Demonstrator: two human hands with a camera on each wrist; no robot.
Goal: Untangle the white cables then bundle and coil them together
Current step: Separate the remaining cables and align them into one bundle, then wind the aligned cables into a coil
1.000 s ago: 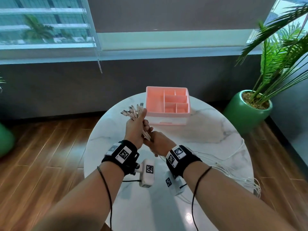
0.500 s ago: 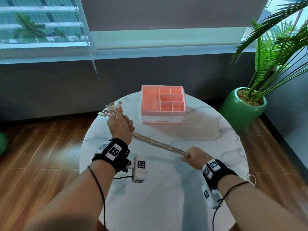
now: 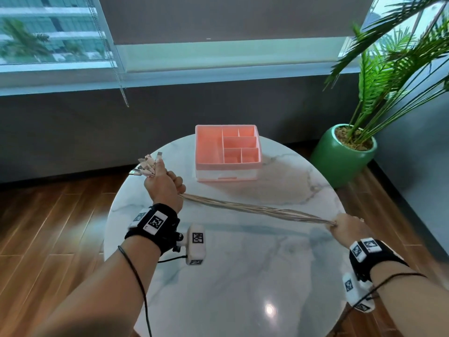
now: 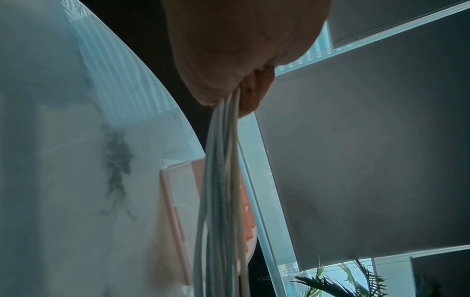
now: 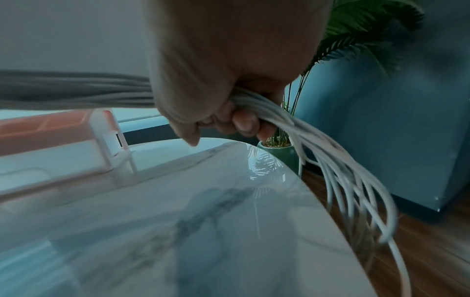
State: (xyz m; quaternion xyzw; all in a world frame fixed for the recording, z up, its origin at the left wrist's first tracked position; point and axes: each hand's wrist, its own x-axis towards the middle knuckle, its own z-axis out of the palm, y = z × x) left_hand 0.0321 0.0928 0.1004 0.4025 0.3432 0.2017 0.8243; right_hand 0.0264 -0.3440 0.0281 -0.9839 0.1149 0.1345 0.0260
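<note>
A bundle of several white cables (image 3: 255, 210) stretches taut above the round marble table (image 3: 243, 276). My left hand (image 3: 162, 183) grips one end at the table's left, with the plug ends (image 3: 147, 165) fanning out above the fist. My right hand (image 3: 347, 229) grips the bundle at the table's right edge. In the right wrist view the loose cables (image 5: 343, 176) trail from my right hand (image 5: 229, 90) down past the table edge. In the left wrist view the cables (image 4: 221, 191) run straight out of my left hand's (image 4: 241, 60) fist.
A pink divided organizer box (image 3: 227, 153) stands at the table's far side. A potted palm in a green pot (image 3: 342, 156) stands on the wooden floor at the right. A grey wall and window lie behind.
My hands, close together a second ago, have drawn apart. The right hand has slid along the cables to the table's right edge, pulling the bundle straight. The left hand moved left.
</note>
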